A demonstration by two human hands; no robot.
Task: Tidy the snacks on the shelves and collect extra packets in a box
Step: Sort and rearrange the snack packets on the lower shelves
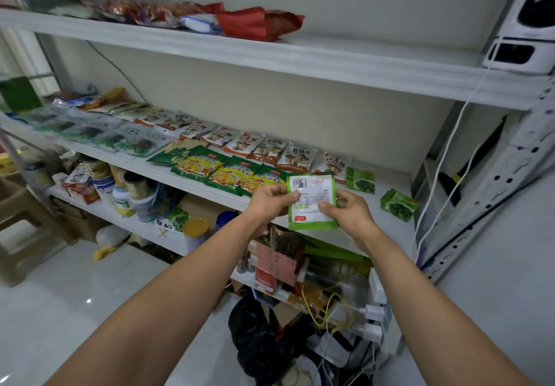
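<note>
Left hand (270, 202) and right hand (348, 210) each pinched a side edge of one flat green-edged plastic packet (310, 202), at its 9 and 3 o'clock. Its white barcode back faced the camera, near the white middle shelf's (381, 229) front edge. Risk: the light edge grip slips and the packet drops into the yellow-and-white cable tangle (333, 310) at 6 o'clock. Printed front was hidden, so its matching row was unclear; couldn't identify a collection box.

The left hand (270, 202) and right hand (350, 210) hold a packet (312, 202) before the edge of the middle shelf (387, 226). Behind it a front row (219, 172) lies against a back row (270, 148), seemingly overlapping; two small packets (360, 180) lie rightward.
</note>
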